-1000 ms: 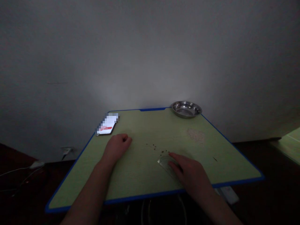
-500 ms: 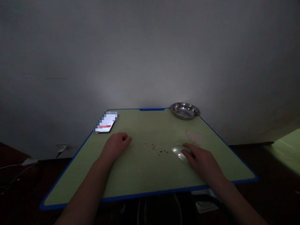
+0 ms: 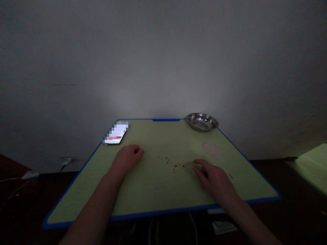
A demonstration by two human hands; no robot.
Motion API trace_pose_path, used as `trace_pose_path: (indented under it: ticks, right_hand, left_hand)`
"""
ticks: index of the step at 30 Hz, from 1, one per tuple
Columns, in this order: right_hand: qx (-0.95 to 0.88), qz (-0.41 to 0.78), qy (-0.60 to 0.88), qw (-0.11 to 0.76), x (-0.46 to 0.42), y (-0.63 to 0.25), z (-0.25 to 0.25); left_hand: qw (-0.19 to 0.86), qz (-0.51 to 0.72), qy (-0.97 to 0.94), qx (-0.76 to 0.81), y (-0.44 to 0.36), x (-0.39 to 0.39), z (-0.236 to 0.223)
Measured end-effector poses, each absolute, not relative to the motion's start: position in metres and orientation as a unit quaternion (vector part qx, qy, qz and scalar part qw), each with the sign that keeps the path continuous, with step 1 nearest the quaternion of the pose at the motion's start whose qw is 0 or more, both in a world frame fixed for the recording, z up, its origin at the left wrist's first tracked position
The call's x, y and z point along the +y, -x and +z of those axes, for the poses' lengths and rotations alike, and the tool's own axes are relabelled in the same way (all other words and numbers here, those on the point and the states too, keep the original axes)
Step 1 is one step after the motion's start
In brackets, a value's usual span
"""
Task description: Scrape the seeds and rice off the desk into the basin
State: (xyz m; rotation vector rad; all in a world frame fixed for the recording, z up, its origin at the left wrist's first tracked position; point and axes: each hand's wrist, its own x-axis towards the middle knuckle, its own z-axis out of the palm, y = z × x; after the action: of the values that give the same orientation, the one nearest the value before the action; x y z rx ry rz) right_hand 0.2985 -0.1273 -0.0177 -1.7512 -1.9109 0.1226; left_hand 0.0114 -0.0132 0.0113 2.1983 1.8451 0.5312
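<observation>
My right hand pinches the edge of a clear, ridged plastic dish or lid, held low over the table, tilted or flat I cannot tell. Close to its left edge lie several small dark seed-like bits, with others scattered further left. My left hand rests on the tabletop with its fingers curled closed; whatever is inside them, if anything, is hidden. Beyond my right hand a thin patch of pale grains, like rice, is spread out.
A shiny metal bowl stands at the far right corner of the green, blue-edged table. A phone with a lit screen lies at the far left. Right of my right hand is a small dark sliver. A wall rises behind.
My right hand has shifted left with the clear plastic piece, bringing it up to the dark bits. A dark sliver now shows on the right. My left hand has stayed still.
</observation>
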Motion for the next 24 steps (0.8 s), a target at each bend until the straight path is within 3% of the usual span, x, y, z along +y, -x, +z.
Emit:
trace_pose_path:
  ticks: [17,24]
  right_hand:
    - [-0.693,-0.057,0.700,0.165,-0.100,-0.347,-0.013]
    - [-0.688,0.030,0.674,0.268,-0.101,-0.366,-0.002]
  left_hand:
    - [0.116,0.188,-0.746,0.628,-0.011,-0.012,0.010]
    - [0.109,0.171,-0.749,0.631,-0.011,-0.010,0.011]
